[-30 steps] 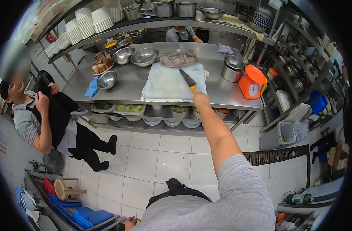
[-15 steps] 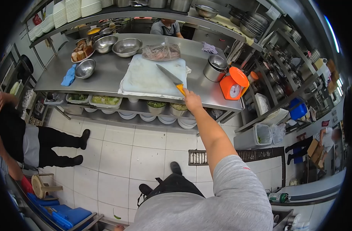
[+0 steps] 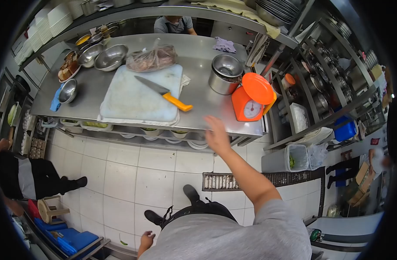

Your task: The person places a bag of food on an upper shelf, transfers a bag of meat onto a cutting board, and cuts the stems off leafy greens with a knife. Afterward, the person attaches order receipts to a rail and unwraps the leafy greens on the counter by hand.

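A kitchen knife [image 3: 177,102] with a yellow handle lies on the white cutting board [image 3: 140,102], its handle reaching past the board's right edge. My right hand [image 3: 217,135] is empty and open in front of the table edge, apart from the knife. Low in the view, my left hand [image 3: 147,240] hangs by my side with loosely bent fingers and nothing visible in it. A clear plastic bag of what looks like raw meat [image 3: 150,59] rests at the back of the board. The orange kitchen scale [image 3: 252,102] stands right of the board.
Metal bowls [image 3: 111,57] and a plate of browned food pieces [image 3: 68,69] sit on the left of the steel table [image 3: 198,104]. A metal pot [image 3: 224,82] is beside the scale. At left stands a person [image 3: 42,177]; another sits behind the table. A floor drain [image 3: 222,181] lies below.
My right hand has let go of the knife, now lying on the board, and drawn back. My left hand has come further into view. The camera view has shifted right.
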{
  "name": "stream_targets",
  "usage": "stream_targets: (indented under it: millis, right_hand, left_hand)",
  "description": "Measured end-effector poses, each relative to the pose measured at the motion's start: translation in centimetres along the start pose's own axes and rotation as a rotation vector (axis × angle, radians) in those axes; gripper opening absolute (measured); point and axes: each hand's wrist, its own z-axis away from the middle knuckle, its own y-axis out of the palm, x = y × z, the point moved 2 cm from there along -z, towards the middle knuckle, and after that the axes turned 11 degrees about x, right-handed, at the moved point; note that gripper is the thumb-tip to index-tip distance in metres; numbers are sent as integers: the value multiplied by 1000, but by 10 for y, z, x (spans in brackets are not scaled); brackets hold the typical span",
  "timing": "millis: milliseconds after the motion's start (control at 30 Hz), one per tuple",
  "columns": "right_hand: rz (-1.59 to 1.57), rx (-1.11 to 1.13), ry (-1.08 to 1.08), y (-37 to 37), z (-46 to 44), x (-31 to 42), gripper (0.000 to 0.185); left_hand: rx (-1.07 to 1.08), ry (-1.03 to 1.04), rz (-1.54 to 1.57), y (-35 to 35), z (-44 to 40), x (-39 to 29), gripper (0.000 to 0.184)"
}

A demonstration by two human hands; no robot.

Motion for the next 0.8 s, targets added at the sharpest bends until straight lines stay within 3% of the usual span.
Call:
stream_targets:
  millis: [100,133,167,200,233,300,333,400,433,500,533,567,633,700,800]
  right_hand:
    - [23,-472,308,-66,67,-102,54]
    - [-115,-603,478,-97,71,-122,59]
    - [-54,-590,650,-120,75,-156,61]
    - [11,-576,820,-140,78,-193,63]
    - [-106,-593,863,-152,75,-230,67]
    - [-100,-482,821,-169,56,-275,66]
    - [-101,-461,809,-173,45,-290,66]
    - [-576,-250,705,-163,26,-306,55]
    - [-577,-237,712,-157,22,-309,55]
    - [-583,-284,908,-152,24,-299,38]
    - [-450,-331,766,-146,34,-326,25]
    - [-438,-328,778,-148,37,-323,25]
    - [-305,-573,603,-170,50,-285,21]
    - [-346,-808,477,-215,44,-224,17]
    - [-599,-898,225,-296,38,-167,11]
  left_hand:
    - [-26,89,180,-14,-38,-56,33]
    - [-48,110,264,-17,-52,-66,31]
    - [-49,93,373,-18,-58,-79,31]
    - [-1,-38,311,-24,-50,-107,35]
    - [67,-107,125,-12,-71,-90,43]
    - [235,-323,-212,22,-90,-73,48]
    - [238,-333,-190,37,-85,-76,48]
    - [217,-327,-378,57,-70,-91,48]
    - [225,-338,-372,61,-64,-97,48]
    - [242,-145,-157,68,-52,-116,48]
    - [255,-105,-73,70,-55,-120,45]
    - [207,-51,-14,68,-58,-120,42]
    - [110,51,51,60,-53,-126,36]
    - [58,6,191,56,-66,-104,36]
    - [24,-28,222,41,-67,-88,33]
